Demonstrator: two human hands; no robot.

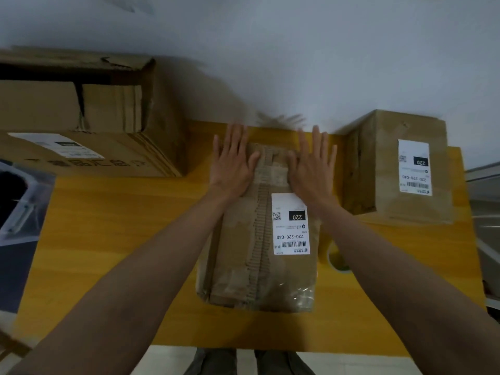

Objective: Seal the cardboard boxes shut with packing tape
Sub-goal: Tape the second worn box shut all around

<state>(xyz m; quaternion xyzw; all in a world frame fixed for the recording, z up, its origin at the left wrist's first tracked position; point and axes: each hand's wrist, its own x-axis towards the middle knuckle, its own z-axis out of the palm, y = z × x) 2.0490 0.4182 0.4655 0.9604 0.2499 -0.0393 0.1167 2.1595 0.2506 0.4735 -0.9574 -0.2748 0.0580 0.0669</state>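
Cardboard box (pixel 259 239) lies under both flat, spread hands, left (pixel 232 163) and right (pixel 311 166).

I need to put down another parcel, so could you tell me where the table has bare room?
Bare table lies left of the middle box, in front of the big carton. The right is crowded: the tape roll and small box sit there.

Left hand (pixel 232 163) and right hand (pixel 311 165) lie flat, fingers straight, arms extended.
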